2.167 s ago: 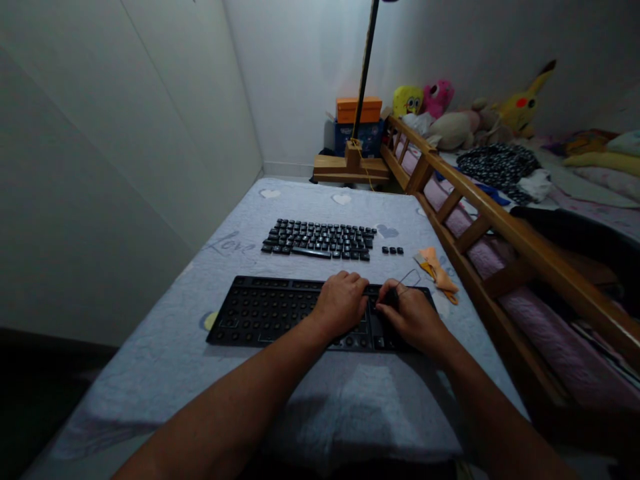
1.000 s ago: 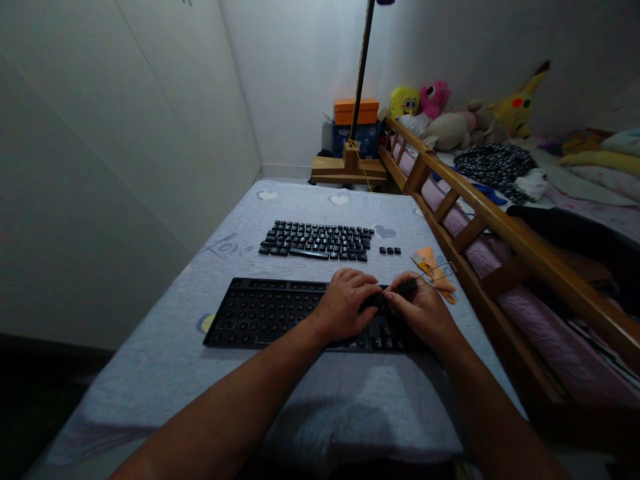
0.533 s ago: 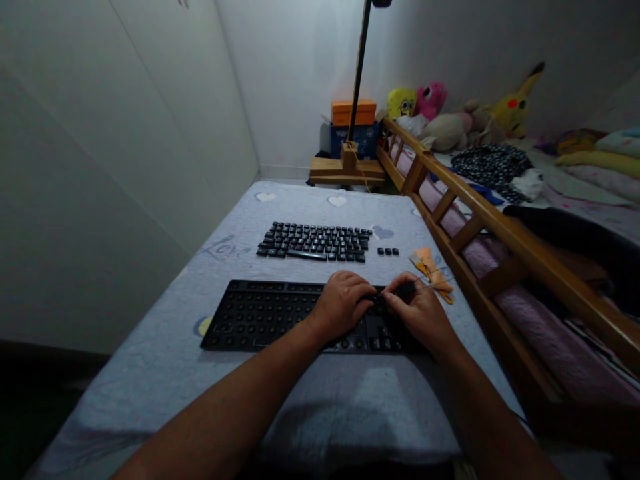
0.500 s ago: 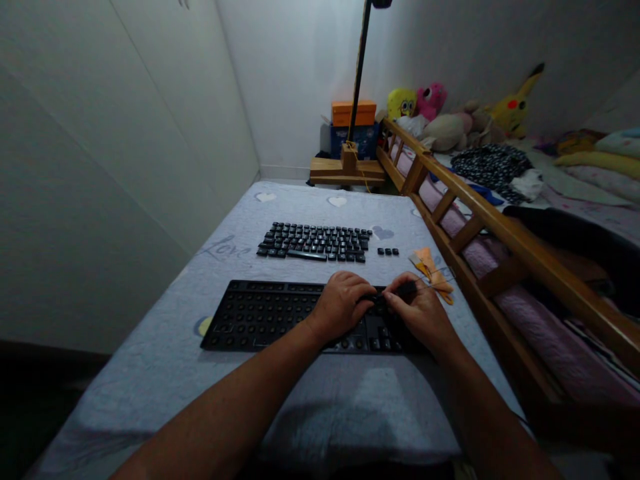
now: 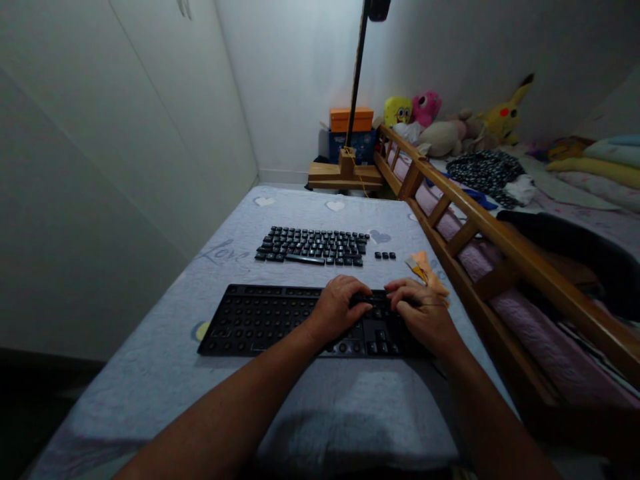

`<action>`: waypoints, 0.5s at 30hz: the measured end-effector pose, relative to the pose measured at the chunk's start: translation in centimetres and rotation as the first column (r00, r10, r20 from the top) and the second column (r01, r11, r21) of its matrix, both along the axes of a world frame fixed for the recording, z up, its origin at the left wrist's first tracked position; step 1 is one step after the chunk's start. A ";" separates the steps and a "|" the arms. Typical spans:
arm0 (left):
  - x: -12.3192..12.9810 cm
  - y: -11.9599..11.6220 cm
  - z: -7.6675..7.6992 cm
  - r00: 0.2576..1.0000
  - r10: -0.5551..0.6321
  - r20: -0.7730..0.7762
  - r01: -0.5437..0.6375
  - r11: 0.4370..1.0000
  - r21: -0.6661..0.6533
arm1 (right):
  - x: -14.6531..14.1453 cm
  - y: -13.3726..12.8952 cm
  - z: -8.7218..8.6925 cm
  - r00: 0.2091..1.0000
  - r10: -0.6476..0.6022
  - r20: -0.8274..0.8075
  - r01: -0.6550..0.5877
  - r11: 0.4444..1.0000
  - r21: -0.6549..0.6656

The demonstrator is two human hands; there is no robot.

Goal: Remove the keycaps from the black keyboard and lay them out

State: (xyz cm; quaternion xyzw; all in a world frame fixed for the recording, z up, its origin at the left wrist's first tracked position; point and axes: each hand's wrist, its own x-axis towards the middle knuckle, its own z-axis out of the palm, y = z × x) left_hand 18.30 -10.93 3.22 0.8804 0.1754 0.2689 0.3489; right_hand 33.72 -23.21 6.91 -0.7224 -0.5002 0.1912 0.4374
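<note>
A black keyboard [image 5: 273, 320] lies across the bed-like surface, most of its keys stripped to bare switches. A few keycaps [image 5: 383, 347] are still seated at its lower right. Over the keyboard's right half rests my left hand [image 5: 337, 307], thumb and fingers curled together around something dark that I cannot make out. Close beside it, my right hand [image 5: 423, 312] is closed on a wire keycap puller [image 5: 436, 305], whose thin wires stick out to the right; its dark handle is mostly hidden by the fingers.
Behind the keyboard, loose black keycaps [image 5: 320, 245] lie in rows, with three small keycaps [image 5: 385, 255] apart on the right. An orange cloth [image 5: 434, 277] and a small yellow brush [image 5: 416, 268] lie near the wooden bed rail [image 5: 465, 207]. A lamp-like stand [image 5: 345, 175] rises beyond.
My right hand has drawn slightly right, away from my left, and turned the puller so its wires sit lower. My left hand stays on the keyboard. The view has tilted up slightly.
</note>
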 end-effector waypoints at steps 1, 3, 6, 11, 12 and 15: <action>0.0 0.0 0.0 1.000 0.000 0.003 0.000 1.000 -0.009 | -0.1 0.0 0.0 1.000 0.011 -0.001 -0.011 1.000 -0.004; 0.0 0.0 0.0 1.000 0.000 0.008 0.000 1.000 -0.020 | -0.2 0.1 0.0 1.000 0.025 -0.012 -0.025 1.000 -0.013; -0.1 0.0 0.0 1.000 -0.004 0.017 0.004 1.000 -0.021 | -0.3 0.1 0.2 0.999 0.039 -0.024 -0.040 0.999 -0.015; -0.1 0.0 -0.1 0.999 -0.010 0.045 0.010 1.000 -0.007 | -0.3 0.3 0.0 0.997 0.074 -0.010 -0.074 0.997 0.015; -0.1 0.0 -0.1 0.999 -0.012 0.052 0.012 1.000 -0.007 | -0.2 0.4 -0.1 0.998 0.069 -0.007 -0.069 0.997 0.028; -0.2 0.1 -0.1 0.997 -0.013 0.074 0.014 1.000 -0.009 | 0.0 0.7 -0.3 0.998 0.041 0.043 -0.044 0.995 0.084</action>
